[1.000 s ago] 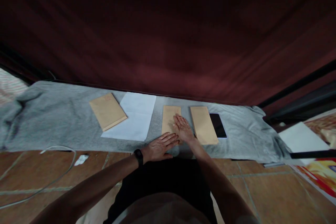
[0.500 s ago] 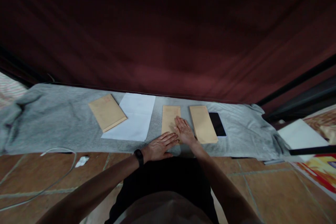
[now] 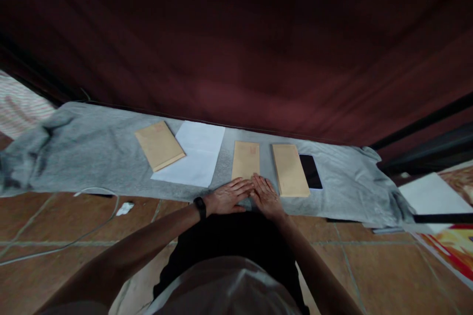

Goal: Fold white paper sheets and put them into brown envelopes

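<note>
Grey cloth (image 3: 92,157) over terracotta floor tiles (image 3: 369,266), maroon curtain (image 3: 236,59) behind; left hand (image 3: 227,196) and right hand (image 3: 266,197) flat, empty, touching an envelope (image 3: 246,159).

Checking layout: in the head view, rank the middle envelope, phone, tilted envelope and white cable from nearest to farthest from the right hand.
1. middle envelope, just ahead of the right hand
2. phone, to the right on the cloth
3. tilted envelope, farther left on the cloth
4. white cable, far left on the floor
</note>
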Motion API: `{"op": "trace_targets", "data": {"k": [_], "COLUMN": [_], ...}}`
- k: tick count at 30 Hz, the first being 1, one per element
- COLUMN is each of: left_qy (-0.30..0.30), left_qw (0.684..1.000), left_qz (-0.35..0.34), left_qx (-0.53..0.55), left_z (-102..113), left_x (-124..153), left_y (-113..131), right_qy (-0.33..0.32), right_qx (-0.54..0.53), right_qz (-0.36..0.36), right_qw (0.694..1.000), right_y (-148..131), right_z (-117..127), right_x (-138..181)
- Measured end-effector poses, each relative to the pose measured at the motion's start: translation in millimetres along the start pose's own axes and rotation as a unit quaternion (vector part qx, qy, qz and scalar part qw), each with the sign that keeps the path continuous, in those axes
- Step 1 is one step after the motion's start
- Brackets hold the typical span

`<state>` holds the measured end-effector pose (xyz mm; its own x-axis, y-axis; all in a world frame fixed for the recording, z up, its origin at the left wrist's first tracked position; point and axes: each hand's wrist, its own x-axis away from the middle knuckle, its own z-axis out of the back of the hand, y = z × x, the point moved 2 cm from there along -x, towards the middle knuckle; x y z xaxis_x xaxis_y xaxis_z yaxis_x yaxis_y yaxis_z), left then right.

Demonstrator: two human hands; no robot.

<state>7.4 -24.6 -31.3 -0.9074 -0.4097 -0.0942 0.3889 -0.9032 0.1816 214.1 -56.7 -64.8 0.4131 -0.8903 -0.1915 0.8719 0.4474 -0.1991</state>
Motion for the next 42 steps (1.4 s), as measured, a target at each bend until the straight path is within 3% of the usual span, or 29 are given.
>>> {"op": "trace_targets", "data": {"k": [19, 26, 32, 39, 42], "left_qy": [0.008, -0.021, -0.002, 0.064, 0.065], "left_qw": [0.999, 0.999, 0.997, 0.987, 0.986], "left_qz": [0.012, 0.034, 0.062, 0.133, 0.145], "left_qx": [0.043, 0.035, 0.043, 0.062, 0.046], "left_z": [-1.5, -7.1, -4.1, 2.9, -2.1], "left_x": [4.6, 17.0, 23.6, -1.2, -19.5], "left_y": [1.3, 1.2, 2.1, 3.7, -0.9], "right_qy": [0.016, 0.037, 0.04, 0.061, 0.066], "right_qx": [0.016, 0.01, 0.002, -0.005, -0.012], "right_qz": [0.025, 0.017, 0.007, -0.006, -0.009], "right_qw": [0.999, 0.999, 0.999, 0.998, 0.998], "right_y": [-18.0, -24.7, -25.9, -28.3, -28.5], "right_z": [5.1, 8.1, 11.5, 14.6, 14.8], "right_x": [32.3, 45.1, 44.5, 40.8, 39.5]}}
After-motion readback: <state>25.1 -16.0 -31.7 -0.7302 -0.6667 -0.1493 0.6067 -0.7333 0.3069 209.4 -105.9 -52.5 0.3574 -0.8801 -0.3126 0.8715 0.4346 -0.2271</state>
